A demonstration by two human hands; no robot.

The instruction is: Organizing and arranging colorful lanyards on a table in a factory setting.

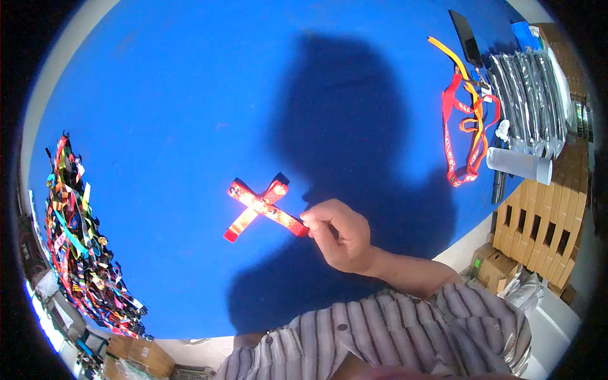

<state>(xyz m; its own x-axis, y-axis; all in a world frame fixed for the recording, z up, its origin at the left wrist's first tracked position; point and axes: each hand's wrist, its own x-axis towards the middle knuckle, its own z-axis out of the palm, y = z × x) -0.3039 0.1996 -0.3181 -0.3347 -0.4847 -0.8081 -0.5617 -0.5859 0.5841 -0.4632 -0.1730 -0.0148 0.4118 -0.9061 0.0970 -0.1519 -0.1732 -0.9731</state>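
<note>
Two short red patterned ribbon straps (258, 204) lie crossed in an X on the blue tabletop (183, 107). Bright light glares on their middle. My right hand (342, 235) has thumb and forefinger pinched at the lower right end of the upper strap. That end is partly hidden by the fingertips. Only a bit of my left arm shows by the table's front edge; my left hand is out of sight.
A heap of many-coloured straps (79, 247) lies along the left edge. At the right are red and yellow lanyards (451, 133), a black phone (465, 36), plastic-wrapped dark packs (529, 95) and a translucent tube (519, 165). Cardboard boxes (544, 215) stand beyond the right edge.
</note>
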